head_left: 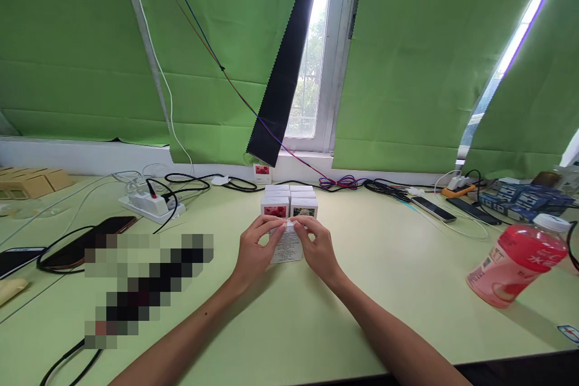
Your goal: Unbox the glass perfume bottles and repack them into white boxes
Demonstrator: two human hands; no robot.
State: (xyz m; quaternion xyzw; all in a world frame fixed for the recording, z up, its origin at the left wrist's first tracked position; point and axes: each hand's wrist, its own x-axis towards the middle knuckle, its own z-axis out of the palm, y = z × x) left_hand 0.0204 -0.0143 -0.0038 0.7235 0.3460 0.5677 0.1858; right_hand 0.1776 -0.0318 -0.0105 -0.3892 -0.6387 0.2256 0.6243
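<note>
A small white box (286, 249) with fine print on its near face stands upright at the table's middle. My left hand (256, 248) is closed at its upper left edge, thumb and fingertips pinched together near the top. From the other side my right hand (319, 248) grips the upper right edge in the same way. The fingertips of both hands almost meet over the box top and partly hide it. Just behind stand two rows of similar white boxes, one with a red flower picture (275, 211) and one with a pale flower picture (304, 211).
Another flower-picture box (262, 173) stands by the wall. To the right are a pink drink bottle (518, 262), a phone (433, 208) and blue boxes (527, 200). Leftward lie a power strip (151, 207), phones, cables and brown cartons (34, 183). A blurred patch covers something dark.
</note>
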